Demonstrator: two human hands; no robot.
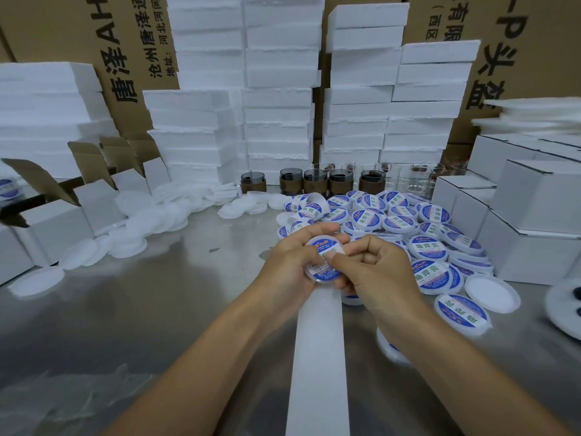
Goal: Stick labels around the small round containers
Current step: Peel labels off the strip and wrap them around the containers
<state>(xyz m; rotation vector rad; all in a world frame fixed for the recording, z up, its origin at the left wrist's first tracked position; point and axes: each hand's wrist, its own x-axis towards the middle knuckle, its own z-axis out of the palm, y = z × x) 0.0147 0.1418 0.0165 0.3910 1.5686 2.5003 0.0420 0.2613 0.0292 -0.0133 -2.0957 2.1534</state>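
My left hand point(290, 259) grips a small round white container point(323, 258) with a blue and green label on its face, held above the metal table point(125, 325). My right hand point(374, 269) pinches at the container's right side, thumb on the label. A long white strip of label backing paper point(319, 357) hangs from under the container toward me. Several labelled round containers point(430, 247) lie heaped to the right. Plain white lids point(132, 234) lie scattered to the left.
White foam blocks point(276, 99) and cardboard cartons point(132, 51) are stacked at the back. Small white boxes point(531, 215) stand at the right, open boxes point(63, 209) at the left. Dark jars point(314, 180) and clear glasses point(408, 177) line the back of the table.
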